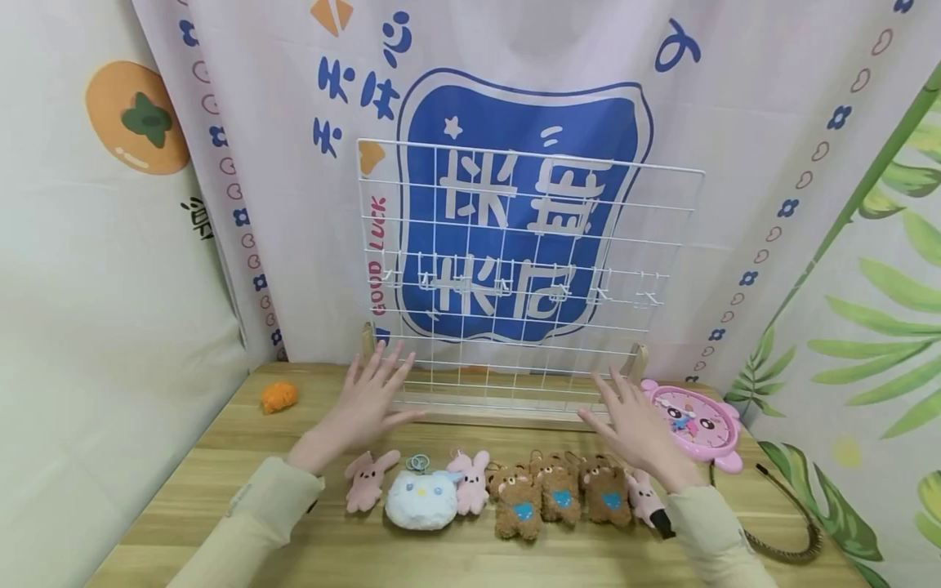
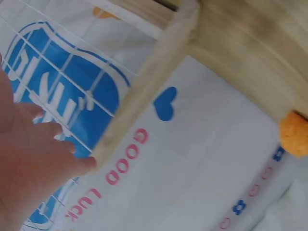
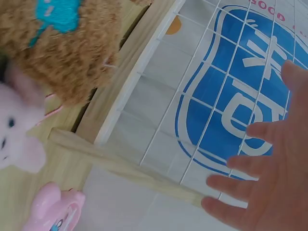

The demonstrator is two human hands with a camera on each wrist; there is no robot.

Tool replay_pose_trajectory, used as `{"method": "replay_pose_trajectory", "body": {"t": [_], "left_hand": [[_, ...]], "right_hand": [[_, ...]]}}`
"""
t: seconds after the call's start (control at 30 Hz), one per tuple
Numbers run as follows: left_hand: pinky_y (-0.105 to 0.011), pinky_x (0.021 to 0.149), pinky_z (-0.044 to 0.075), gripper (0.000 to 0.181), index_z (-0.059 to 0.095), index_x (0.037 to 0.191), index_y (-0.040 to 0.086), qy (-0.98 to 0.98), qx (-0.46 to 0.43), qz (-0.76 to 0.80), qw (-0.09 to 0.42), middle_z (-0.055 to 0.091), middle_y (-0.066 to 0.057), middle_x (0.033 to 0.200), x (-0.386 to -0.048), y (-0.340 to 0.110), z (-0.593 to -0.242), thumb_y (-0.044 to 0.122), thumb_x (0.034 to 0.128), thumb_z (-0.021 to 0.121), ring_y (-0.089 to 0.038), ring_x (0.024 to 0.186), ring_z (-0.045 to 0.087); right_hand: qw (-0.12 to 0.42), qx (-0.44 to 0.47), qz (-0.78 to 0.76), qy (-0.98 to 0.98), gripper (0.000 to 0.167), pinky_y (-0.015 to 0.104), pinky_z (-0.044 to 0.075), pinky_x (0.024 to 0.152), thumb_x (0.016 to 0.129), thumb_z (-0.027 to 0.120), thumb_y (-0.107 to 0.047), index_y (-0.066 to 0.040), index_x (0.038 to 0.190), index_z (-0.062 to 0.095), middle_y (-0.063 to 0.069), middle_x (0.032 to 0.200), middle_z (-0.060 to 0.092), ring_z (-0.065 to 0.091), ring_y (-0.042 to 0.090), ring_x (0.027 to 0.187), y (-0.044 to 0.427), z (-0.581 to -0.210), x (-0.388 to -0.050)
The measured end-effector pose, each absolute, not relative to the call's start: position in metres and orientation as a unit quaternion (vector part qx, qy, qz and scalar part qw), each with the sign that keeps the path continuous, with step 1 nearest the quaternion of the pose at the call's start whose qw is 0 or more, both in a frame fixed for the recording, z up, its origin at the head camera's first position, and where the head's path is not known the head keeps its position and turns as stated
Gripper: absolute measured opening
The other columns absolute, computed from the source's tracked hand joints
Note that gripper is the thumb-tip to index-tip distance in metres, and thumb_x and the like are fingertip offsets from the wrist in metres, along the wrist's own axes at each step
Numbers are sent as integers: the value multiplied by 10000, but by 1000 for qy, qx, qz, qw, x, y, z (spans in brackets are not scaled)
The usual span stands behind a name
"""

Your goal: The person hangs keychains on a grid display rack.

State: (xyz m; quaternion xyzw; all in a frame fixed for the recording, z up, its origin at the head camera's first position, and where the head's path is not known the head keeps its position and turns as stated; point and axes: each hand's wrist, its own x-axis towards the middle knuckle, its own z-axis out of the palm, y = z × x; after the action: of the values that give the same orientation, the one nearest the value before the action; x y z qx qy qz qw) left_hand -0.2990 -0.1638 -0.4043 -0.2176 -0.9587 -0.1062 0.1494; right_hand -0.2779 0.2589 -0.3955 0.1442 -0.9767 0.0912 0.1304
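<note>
In the head view my left hand (image 1: pixel 367 402) spreads its fingers in front of the left lower part of a white wire grid rack (image 1: pixel 478 327). My right hand (image 1: pixel 634 425) is spread likewise before the rack's right lower part. Neither hand holds anything. Several small hooks (image 1: pixel 502 286) hang in a row across the grid. Along the table in front lie plush keychains: a pink bunny (image 1: pixel 365 483), a white plush head (image 1: pixel 421 500), another pink bunny (image 1: pixel 473 486), three brown bears (image 1: pixel 518 502) with blue patches, and a pink plush (image 1: pixel 644 496) partly behind the right forearm.
The rack stands in a wooden base (image 1: pixel 507 418) on the wooden table (image 1: pixel 184 490). An orange fluffy item (image 1: pixel 279 397) lies at the left. A pink clock (image 1: pixel 694 423) and a dark curved band (image 1: pixel 797 551) lie at the right. A printed curtain (image 1: pixel 309 245) hangs behind.
</note>
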Motion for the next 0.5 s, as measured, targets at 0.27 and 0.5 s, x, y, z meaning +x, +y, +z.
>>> {"method": "replay_pose_trajectory", "body": {"t": [0.27,0.5], "left_hand": [[-634,1232,202,881,272,1547,29,-940,-234,-121,218,222,-202,1634,-300,-192,-408,445,890,687,-432,1513,200],[-592,1129,406,666,492,1384,-50,-900,-227,-174,329,526,-244,1421,-303,-210,-411,258,856,757,-420,1316,483]], "right_hand": [[164,169,118,-965,483,578,540,943,977,598,-371,8,1275,600,244,1251,629,636,401,1081,282,-402,-271],[112,180,170,-962,231,468,609,786,942,655,-232,-22,1033,687,129,987,733,699,307,912,307,-421,-279]]}}
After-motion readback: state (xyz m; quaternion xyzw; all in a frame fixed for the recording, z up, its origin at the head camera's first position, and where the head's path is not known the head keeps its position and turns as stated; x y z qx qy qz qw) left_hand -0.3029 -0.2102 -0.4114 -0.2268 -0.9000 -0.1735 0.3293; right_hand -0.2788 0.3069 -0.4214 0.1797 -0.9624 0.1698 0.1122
